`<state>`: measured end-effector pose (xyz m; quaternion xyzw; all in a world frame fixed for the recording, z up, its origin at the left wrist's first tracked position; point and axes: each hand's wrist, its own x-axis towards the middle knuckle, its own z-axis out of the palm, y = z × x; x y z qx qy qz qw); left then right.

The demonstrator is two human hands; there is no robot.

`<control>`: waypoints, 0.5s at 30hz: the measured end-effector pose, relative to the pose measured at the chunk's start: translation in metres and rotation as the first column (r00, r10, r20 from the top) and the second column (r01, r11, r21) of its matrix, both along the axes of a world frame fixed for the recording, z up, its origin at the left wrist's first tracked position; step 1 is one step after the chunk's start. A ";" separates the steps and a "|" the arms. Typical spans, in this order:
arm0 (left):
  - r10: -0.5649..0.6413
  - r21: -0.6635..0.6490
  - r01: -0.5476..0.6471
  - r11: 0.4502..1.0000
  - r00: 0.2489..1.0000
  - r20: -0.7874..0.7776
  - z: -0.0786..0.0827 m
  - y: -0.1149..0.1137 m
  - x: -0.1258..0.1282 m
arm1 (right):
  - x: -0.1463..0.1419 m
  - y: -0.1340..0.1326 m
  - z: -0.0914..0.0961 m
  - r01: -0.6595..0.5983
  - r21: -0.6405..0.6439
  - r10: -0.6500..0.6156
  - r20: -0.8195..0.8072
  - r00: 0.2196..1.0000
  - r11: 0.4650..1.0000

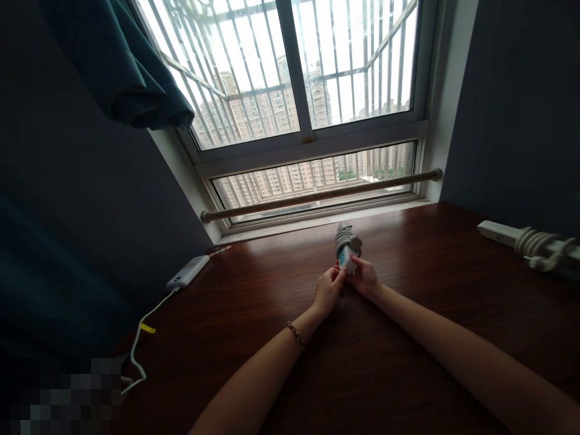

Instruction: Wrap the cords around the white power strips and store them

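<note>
Both hands are on a white power strip (348, 258) with teal on its face and its cord (343, 237) coiled around the far part. The plug (356, 243) sticks out at the right of the coil. My left hand (328, 291), a beaded bracelet on its wrist, pinches the near end from the left. On the opposite side, my right hand (365, 278) grips that same end, with its thumb on the casing. Its other fingers are partly hidden underneath.
A second white strip (501, 232) wrapped in cord lies at the right of the brown wooden table (281, 272). To the left, a white power bank (188, 272) has a white cable (138, 338) with a yellow tag. A barred window (308, 136) and handrail (326, 194) stand beyond; a teal curtain (136, 78) hangs upper left.
</note>
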<state>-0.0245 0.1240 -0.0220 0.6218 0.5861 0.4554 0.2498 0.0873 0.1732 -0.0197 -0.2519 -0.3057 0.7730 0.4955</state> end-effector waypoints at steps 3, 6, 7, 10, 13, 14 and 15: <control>-0.002 0.005 0.002 1.000 1.000 -0.004 0.000 0.000 0.000 | 0.000 0.000 0.001 -0.004 0.001 0.004 0.005 1.000 1.000; -0.007 0.012 0.007 1.000 1.000 -0.010 0.000 0.000 -0.001 | 0.000 -0.001 0.000 -0.004 0.002 0.004 0.006 1.000 1.000; -0.007 0.013 0.008 1.000 1.000 -0.012 0.000 0.001 -0.001 | -0.001 -0.001 0.000 -0.004 0.003 0.004 0.007 1.000 1.000; -0.009 0.014 0.009 1.000 1.000 -0.018 -0.001 0.001 0.000 | -0.001 -0.001 0.000 -0.010 0.008 0.010 0.014 1.000 1.000; -0.011 0.013 0.011 1.000 1.000 -0.025 -0.002 0.002 -0.001 | -0.001 -0.001 0.000 -0.019 0.013 0.018 0.023 1.000 1.000; -0.011 0.012 0.011 1.000 1.000 -0.027 -0.003 0.002 -0.001 | -0.001 -0.001 0.000 -0.021 0.014 0.020 0.026 0.999 1.000; -0.011 0.011 0.012 1.000 1.000 -0.028 -0.003 0.002 -0.001 | -0.001 -0.001 0.000 -0.022 0.015 0.022 0.028 0.999 1.000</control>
